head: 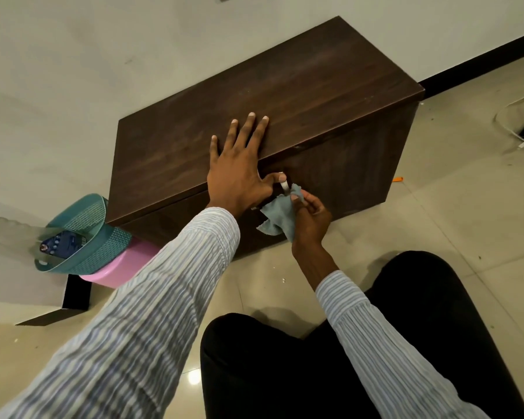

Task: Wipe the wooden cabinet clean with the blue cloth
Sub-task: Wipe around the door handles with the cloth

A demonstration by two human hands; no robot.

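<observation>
while the left hand [239,173] is laid flat and open on the wooden cabinet [285,95], the blue cloth [280,216] is pinched tight in the right hand [310,219] against the cabinet's front.

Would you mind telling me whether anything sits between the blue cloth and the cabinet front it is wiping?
Nothing visible does. The right hand holds the blue cloth at the metal handle on the wooden cabinet front; the left hand rests on top.
</observation>
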